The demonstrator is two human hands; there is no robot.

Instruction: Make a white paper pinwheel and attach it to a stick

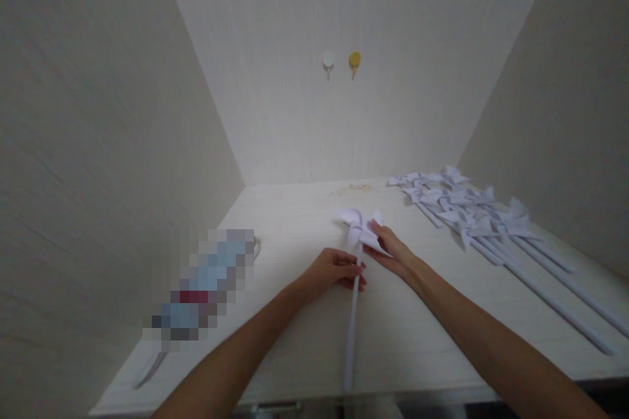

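A white paper pinwheel (358, 226) on a long white stick (351, 327) lies on the pale desk (295, 222), its stick running toward me. My left hand (334, 270) is closed on the stick just below the pinwheel head. My right hand (393, 252) pinches a vane of the head from the right side.
Several finished white pinwheels (472, 213) with long sticks lie in a row at the right of the desk. A blurred-out object (204, 288) sits at the left with a strap beside it. Two small hooks, white (328, 62) and yellow (354, 60), hang on the back wall. Side walls close in.
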